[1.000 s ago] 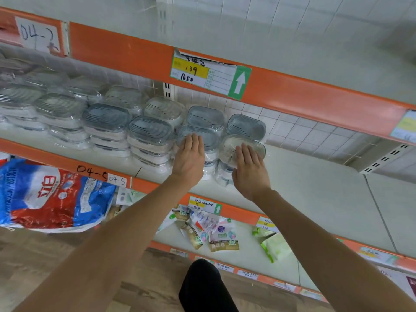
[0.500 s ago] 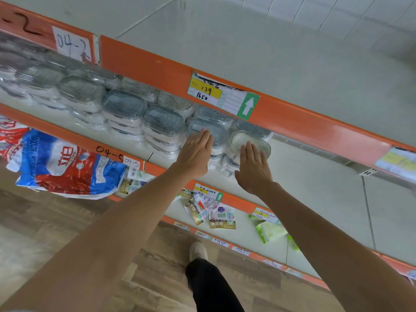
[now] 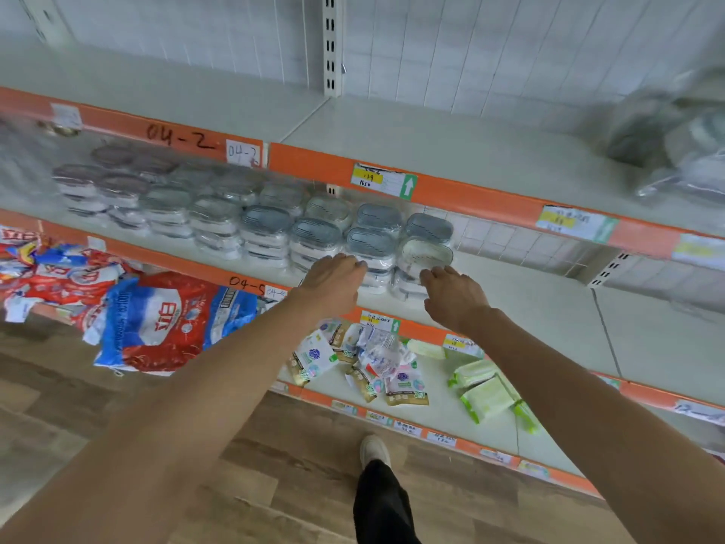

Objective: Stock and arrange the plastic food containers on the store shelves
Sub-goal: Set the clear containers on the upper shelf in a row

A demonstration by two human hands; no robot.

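Plastic food containers [image 3: 270, 223] sit in stacked rows along the middle shelf [image 3: 521, 308], running from the far left toward the centre, each wrapped in clear film with grey lids showing on top. At far left below them I see red and blue bags [image 3: 157, 320] slumped over the shelf's orange edge [image 3: 188, 265], which is hand-marked 04-5. My left hand [image 3: 333, 278] is at the near face of a stack [image 3: 314, 239], fingers curled downward with the tips at the wrapped containers; I cannot tell whether they actually close on anything or only touch. Just right of it stands another stack [image 3: 372, 245] with a grey lid. Further right is the last stack in the row, topped by a tilted container [image 3: 425, 255] showing a pale inside. My right hand [image 3: 451, 294] is just near of that end stack, knuckles up, fingers bent loosely toward its lower packs [image 3: 408, 286]; contact is not clear and nothing is plainly held. Right of the end stack the shelf runs on bare. On the lower shelf [image 3: 435, 406], small sachets [image 3: 365, 359] lie scattered in the centre with green packets [image 3: 486, 390] to their right. On the top shelf, at far right, lies a blurred wrapped bundle [image 3: 674, 151].
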